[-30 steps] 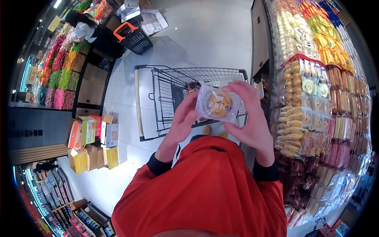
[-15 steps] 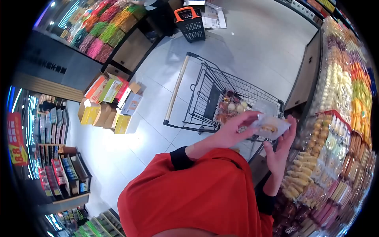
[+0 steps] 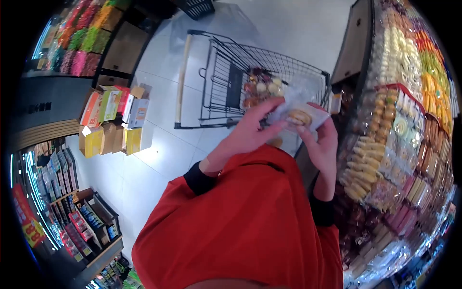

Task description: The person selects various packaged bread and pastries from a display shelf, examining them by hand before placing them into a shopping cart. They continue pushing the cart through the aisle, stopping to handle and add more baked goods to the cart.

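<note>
Between my hands is a small clear plastic packet [image 3: 314, 113] with a round, golden-brown baked item [image 3: 299, 117] inside. My left hand [image 3: 257, 124] grips its left side, thumb on the front. My right hand [image 3: 321, 147] pinches its lower right side, with the thumb near the baked item. Just beyond my hands stands a black wire shopping cart [image 3: 214, 79], its pale handle bar to the left. Bagged goods [image 3: 260, 86] in brown and cream colours lie in the cart, partly hidden by the packet and my left hand.
To the right, a long display [image 3: 365, 164] is piled with wrapped baked goods. Open cardboard boxes [image 3: 115, 118] stand on the floor at left. Shelves [image 3: 91, 216] are at lower left, colourful sweets [image 3: 89, 36] at upper left, and a dark basket [image 3: 196, 7] at the top edge.
The packet has come closer to my body and turned its face more toward me. My right fingers have closed in on it. The whole view has shifted, moving the cart and boxes leftward and up.
</note>
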The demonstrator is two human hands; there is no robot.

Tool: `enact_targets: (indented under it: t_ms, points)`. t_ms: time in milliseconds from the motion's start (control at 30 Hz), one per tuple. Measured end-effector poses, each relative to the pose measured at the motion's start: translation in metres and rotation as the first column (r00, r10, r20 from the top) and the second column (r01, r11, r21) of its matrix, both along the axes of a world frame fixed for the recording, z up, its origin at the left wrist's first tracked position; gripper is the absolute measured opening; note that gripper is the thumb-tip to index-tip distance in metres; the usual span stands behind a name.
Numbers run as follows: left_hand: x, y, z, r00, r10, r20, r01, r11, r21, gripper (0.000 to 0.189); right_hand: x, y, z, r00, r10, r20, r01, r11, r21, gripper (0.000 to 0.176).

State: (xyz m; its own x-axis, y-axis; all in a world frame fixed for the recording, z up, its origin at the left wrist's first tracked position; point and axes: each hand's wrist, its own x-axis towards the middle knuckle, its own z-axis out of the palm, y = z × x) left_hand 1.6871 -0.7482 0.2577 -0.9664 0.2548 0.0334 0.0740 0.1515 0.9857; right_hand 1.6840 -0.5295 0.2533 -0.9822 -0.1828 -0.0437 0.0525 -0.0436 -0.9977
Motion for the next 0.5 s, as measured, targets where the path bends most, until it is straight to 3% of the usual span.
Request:
enact_targets:
  t_ms: [100,167,200,233,267,300,333,400,467,500]
  points:
    - [0.000,0.005,-0.028,0.999,-0.011,0.048,0.014,0.999,-0.046,0.054,-0.001,0.004,-0.042,0.998,0.030,0.058,-0.028,0.999,-0.029,0.048]
    - [0.009,0.007,-0.067,0.982,-0.012,0.190,0.033,0.994,-0.108,0.052,-0.002,0.014,-0.087,0.948,0.098,0.302,-0.035,0.978,-0.205,0.040]
    - [0.016,0.005,-0.088,0.978,-0.013,0.206,0.035,0.994,-0.104,0.052,-0.004,0.018,-0.113,0.943,0.096,0.318,-0.031,0.979,-0.202,0.040]
    - [0.026,0.004,-0.109,0.975,-0.017,0.224,0.053,0.986,-0.155,0.051,-0.005,0.024,-0.143,0.880,0.018,0.475,0.076,0.981,-0.179,0.037]
    - [0.030,0.005,-0.123,0.973,-0.022,0.232,0.071,0.976,-0.205,0.051,-0.008,0.030,-0.175,0.791,-0.058,0.609,0.177,0.975,-0.137,0.035]
    - [0.033,0.002,-0.124,0.930,-0.035,0.366,0.116,0.973,-0.202,0.049,-0.007,0.034,-0.209,0.746,-0.199,0.636,0.290,0.956,-0.041,0.034]
    - [0.041,-0.002,-0.137,0.920,-0.041,0.390,0.123,0.974,-0.189,0.049,-0.009,0.038,-0.231,0.729,-0.206,0.653,0.292,0.956,-0.025,0.034]
    - [0.057,-0.013,-0.179,0.982,-0.029,0.185,0.119,0.861,-0.494,0.050,-0.024,0.039,-0.275,0.784,-0.348,0.514,0.122,0.898,0.423,0.032]
    - [0.070,-0.023,-0.212,0.980,0.009,0.198,0.104,0.827,-0.552,0.051,-0.040,0.033,-0.334,0.794,-0.348,0.499,0.110,0.889,0.445,0.034]
    - [0.075,-0.029,-0.225,0.984,0.028,0.175,0.089,0.777,-0.623,0.051,-0.047,0.028,-0.370,0.872,-0.272,0.408,0.039,0.868,0.496,0.036]
